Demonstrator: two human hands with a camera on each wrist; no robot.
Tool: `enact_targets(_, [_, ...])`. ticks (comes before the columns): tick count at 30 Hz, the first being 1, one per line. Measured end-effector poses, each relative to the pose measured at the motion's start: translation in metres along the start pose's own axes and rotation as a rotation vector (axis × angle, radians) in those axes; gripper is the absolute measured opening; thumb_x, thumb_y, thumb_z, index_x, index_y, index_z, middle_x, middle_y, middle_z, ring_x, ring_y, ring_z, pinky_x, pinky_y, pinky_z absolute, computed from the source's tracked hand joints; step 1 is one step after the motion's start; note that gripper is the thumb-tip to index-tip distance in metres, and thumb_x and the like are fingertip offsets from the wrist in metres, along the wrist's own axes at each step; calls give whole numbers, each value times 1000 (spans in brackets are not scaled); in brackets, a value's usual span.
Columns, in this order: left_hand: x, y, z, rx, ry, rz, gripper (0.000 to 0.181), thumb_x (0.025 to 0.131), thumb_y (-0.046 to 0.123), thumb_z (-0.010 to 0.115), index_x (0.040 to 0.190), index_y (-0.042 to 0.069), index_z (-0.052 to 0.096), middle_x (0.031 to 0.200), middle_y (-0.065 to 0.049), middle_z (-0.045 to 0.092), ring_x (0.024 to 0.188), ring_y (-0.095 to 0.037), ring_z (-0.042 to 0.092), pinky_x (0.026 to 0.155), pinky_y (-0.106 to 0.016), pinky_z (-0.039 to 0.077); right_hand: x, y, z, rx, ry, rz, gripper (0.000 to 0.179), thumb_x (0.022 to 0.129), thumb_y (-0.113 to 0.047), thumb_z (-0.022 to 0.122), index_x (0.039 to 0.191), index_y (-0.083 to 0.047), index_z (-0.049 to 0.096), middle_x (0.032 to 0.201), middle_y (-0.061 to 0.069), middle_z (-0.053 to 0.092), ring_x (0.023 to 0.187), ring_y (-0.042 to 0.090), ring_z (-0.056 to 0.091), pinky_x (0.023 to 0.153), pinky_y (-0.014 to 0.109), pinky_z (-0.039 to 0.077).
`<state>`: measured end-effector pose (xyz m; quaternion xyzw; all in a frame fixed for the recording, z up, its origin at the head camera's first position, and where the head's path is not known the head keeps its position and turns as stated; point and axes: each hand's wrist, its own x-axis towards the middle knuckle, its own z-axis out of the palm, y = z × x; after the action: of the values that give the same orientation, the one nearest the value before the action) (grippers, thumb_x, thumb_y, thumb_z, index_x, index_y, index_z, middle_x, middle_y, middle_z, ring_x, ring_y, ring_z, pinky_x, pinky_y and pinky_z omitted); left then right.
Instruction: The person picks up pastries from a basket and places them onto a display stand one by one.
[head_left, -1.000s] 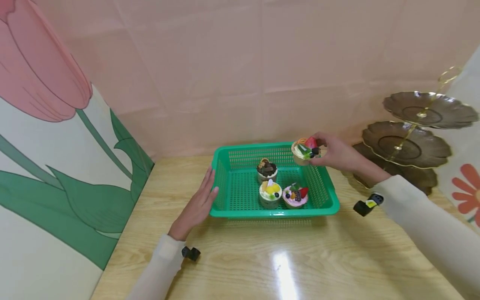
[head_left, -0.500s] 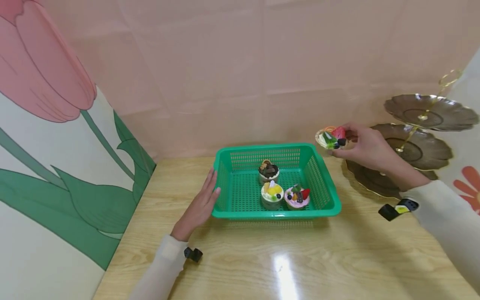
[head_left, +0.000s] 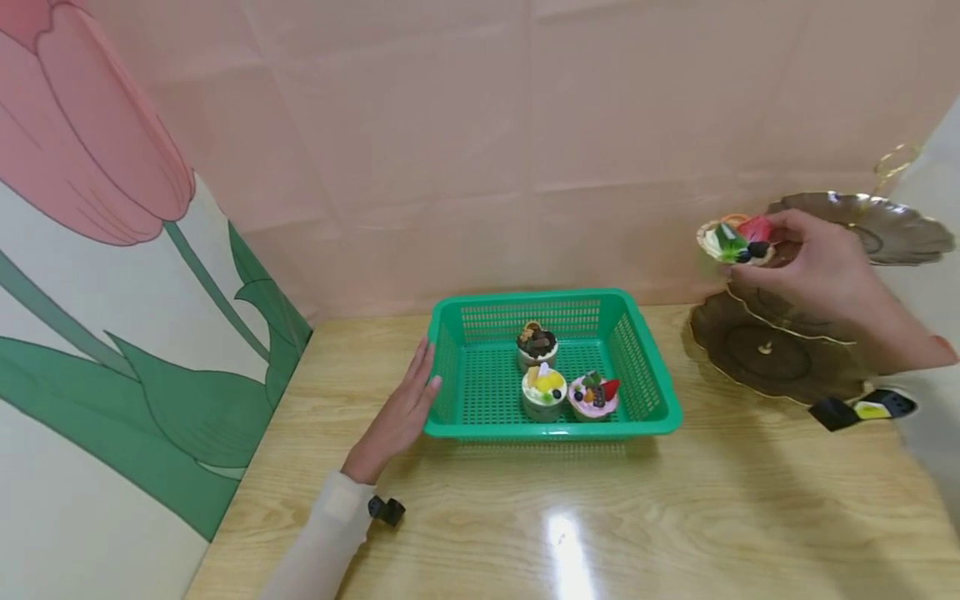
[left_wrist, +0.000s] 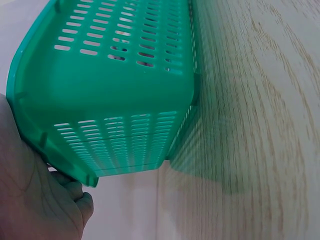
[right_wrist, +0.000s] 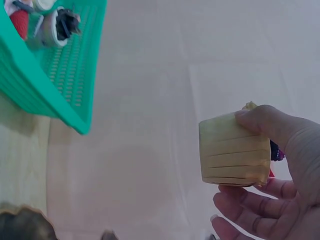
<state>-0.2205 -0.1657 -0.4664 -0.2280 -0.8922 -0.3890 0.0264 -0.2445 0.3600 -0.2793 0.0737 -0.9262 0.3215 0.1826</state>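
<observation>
In the head view my right hand [head_left: 832, 258] grips a cupcake [head_left: 731, 242] topped with cream, a strawberry, dark berries and a green leaf. It is held up in the air, in front of the tiered stand [head_left: 772, 358]. The right wrist view shows its pale pleated cup [right_wrist: 234, 150] between thumb and fingers. My left hand [head_left: 397, 417] lies with straight fingers along the left side of the green basket [head_left: 555, 429], at its rim. Inside the basket sit a chocolate cupcake [head_left: 537, 343], a yellow-topped cupcake [head_left: 543, 392] and a pink cupcake [head_left: 593, 395].
The three-tier brown stand has scalloped gold-edged plates, its upper plate [head_left: 900, 233] partly behind the right hand. A pink cloth backdrop [head_left: 420, 167] rises behind the wooden table [head_left: 465, 517]. At the left stands a panel with a painted tulip [head_left: 112, 133].
My right hand has carried the cupcake from over the basket's right rear corner up and rightward to the stand. The left hand has stayed at the basket's side.
</observation>
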Motion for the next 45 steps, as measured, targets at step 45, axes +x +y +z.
enact_targets(45, [-1,0,0,-8,3,-1,59,114,33,25,164,12,3,169,9,-12,156,-17,-3,123,-52,13,11,45,-52,-37,144,366,72,88,-44,76,145,-14,43,119,8,55,68,-18,38,53,9,38])
